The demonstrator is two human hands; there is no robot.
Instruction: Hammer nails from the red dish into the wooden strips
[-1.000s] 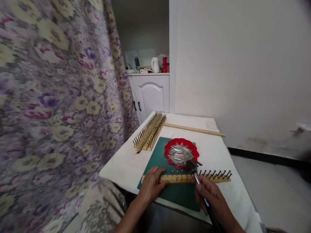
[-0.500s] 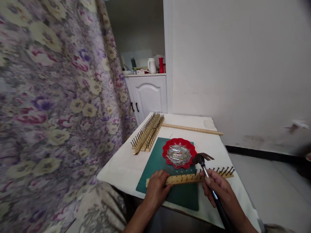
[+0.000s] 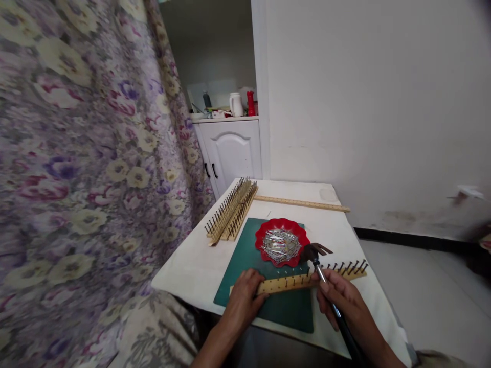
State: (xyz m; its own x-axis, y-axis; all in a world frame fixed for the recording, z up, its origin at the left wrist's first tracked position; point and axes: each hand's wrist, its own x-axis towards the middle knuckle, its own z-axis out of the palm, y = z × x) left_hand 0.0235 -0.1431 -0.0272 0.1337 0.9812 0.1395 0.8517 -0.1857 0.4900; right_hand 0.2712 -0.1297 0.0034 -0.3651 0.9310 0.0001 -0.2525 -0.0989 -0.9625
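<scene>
My left hand (image 3: pixel 245 296) is closed around the left end of a wooden strip (image 3: pixel 282 284), which lies across a green mat (image 3: pixel 286 312). Dark screws or nails stand upright along the strip's right part; small dark holes or heads dot its left part. In my right hand (image 3: pixel 343 301) is a claw hammer (image 3: pixel 316 258), gripped by its shaft, with its head above the strip. Just behind the strip, a red scalloped bowl (image 3: pixel 282 223) holds many silver nails (image 3: pixel 281 244).
Nail-studded wooden strips (image 3: pixel 232 212) lie at the table's back left. A bare-looking long strip (image 3: pixel 303 203) crosses the back of the white-covered table (image 3: pixel 184 266). Beyond stand a white cabinet (image 3: pixel 232 148), a floral curtain (image 3: pixel 95 153) and a wall (image 3: pixel 364 112).
The view has shifted slightly. The hammer head sits a little further left and lower over the strip. Both hands keep their holds.
</scene>
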